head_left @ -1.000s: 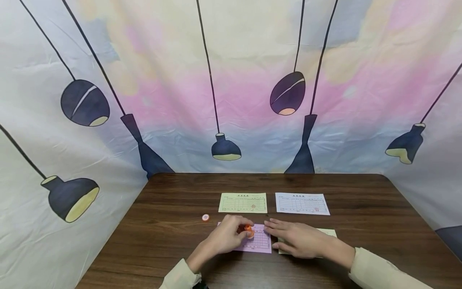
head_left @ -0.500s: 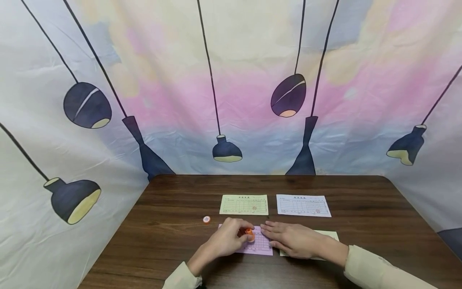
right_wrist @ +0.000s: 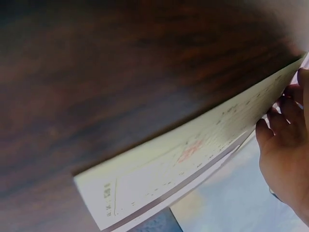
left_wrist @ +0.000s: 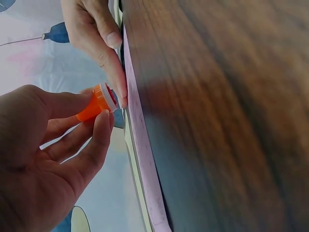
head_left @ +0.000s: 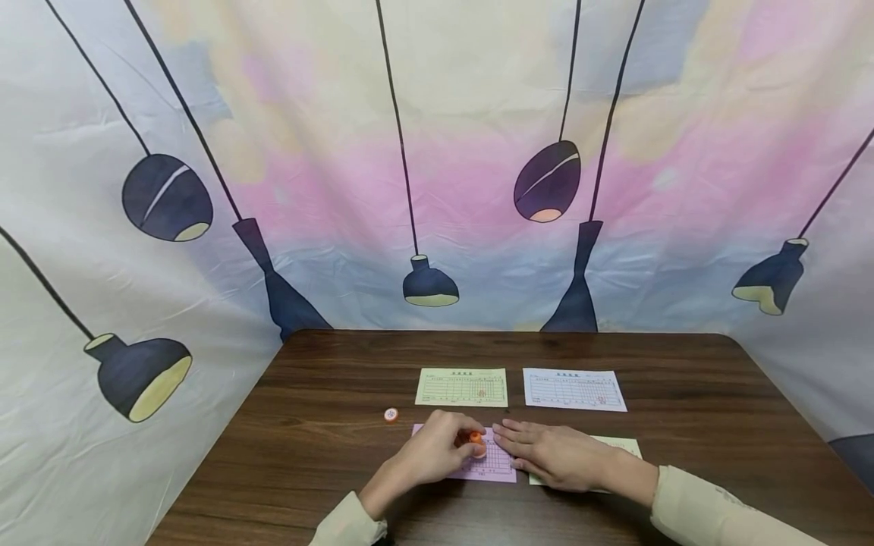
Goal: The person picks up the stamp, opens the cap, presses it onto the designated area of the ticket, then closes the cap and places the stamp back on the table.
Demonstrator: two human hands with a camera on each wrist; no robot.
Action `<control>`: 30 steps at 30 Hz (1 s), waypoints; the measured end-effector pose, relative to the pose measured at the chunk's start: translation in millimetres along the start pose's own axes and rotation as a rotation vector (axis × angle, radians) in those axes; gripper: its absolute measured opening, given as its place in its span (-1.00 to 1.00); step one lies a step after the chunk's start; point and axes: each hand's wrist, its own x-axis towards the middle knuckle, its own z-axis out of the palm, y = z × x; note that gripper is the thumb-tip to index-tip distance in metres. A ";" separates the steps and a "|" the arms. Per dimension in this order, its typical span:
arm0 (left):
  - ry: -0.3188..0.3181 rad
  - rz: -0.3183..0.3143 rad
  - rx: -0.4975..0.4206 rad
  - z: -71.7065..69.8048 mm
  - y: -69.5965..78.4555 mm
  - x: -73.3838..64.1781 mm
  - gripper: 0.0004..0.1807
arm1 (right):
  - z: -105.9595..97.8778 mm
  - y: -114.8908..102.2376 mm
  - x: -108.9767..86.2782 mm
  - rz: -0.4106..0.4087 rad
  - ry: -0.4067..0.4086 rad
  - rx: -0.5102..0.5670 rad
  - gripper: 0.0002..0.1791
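An orange stamp (left_wrist: 99,103) with a white rim is pinched between the thumb and fingers of my left hand (head_left: 433,447). Its reddish face is turned toward the pink printed slip (head_left: 497,472), with a small gap seen in the left wrist view. Fingers of my right hand (head_left: 567,455) lie straight at the pink slip's right edge. Beneath that hand is a pale yellow slip (right_wrist: 159,179) bearing a red stamp mark, partly hidden in the head view. A small round orange-and-white cap (head_left: 391,415) rests on the table left of the slips.
Behind the hands lie a yellow-green slip (head_left: 444,387) and a white slip (head_left: 573,389), both with red marks at lower right. The dark wooden table (head_left: 328,379) ends at a hanging cloth (head_left: 328,152) printed with lamps.
The left hand has shifted slightly right over the pink slip with the stamp. The right fingers have moved a little left onto the pink slip's edge. The head view has tilted slightly.
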 end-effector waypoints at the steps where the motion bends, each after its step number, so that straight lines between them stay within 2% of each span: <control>1: 0.000 0.004 0.010 0.1 0.7 0.6 -0.77 | 0.3 0.2 0.0 0.002 -0.004 0.005 -0.47; 8: 0.000 0.033 0.079 0.6 7.9 4.8 -0.78 | 1.2 1.2 0.8 0.027 -0.029 0.037 -0.46; 12: -0.019 0.051 0.087 3.0 11.3 8.3 -0.82 | 1.2 1.1 1.7 0.023 -0.024 0.035 -0.46; 17: -0.043 0.067 0.118 4.8 14.5 10.7 -0.86 | -0.9 -0.2 1.8 0.062 -0.054 0.073 -0.45; 22: -0.074 0.074 0.164 4.4 17.5 10.9 -0.86 | -1.6 -0.6 2.0 0.097 -0.067 0.116 -0.44; 30: -0.100 0.094 0.186 5.0 19.7 12.7 -0.83 | -1.4 1.3 3.4 0.106 -0.059 0.146 -0.42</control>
